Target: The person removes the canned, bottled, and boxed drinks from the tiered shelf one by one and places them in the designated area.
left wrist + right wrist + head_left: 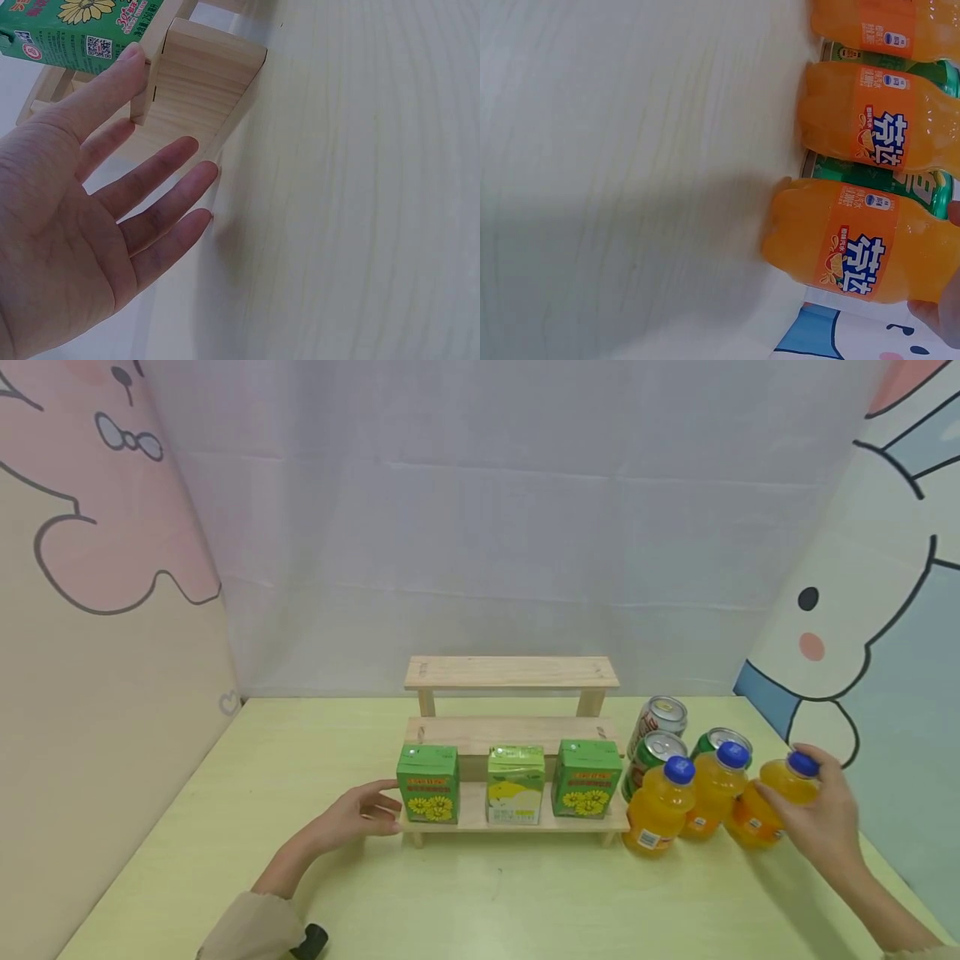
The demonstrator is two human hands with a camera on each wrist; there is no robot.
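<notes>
My right hand [821,814] grips an orange soda bottle [761,802] round its upper part, just under the blue cap. The bottle leans to the right in the head view. In the right wrist view its orange label [859,251] shows, with fingertips at the neck end. My left hand [356,814] is at the left end of a stepped wooden shelf [510,672], thumb at the end of the lowest board and the other fingers loosely spread. Nothing lies in that palm. Beside it, a green drink carton [428,785] stands on that board.
Two more cartons, a yellow-green one [515,785] and a green one [587,781], share the lowest step. Right of the shelf stand two other orange soda bottles [660,810] and three cans [660,718] behind them. A printed cloth wall [885,693] borders the table's right side.
</notes>
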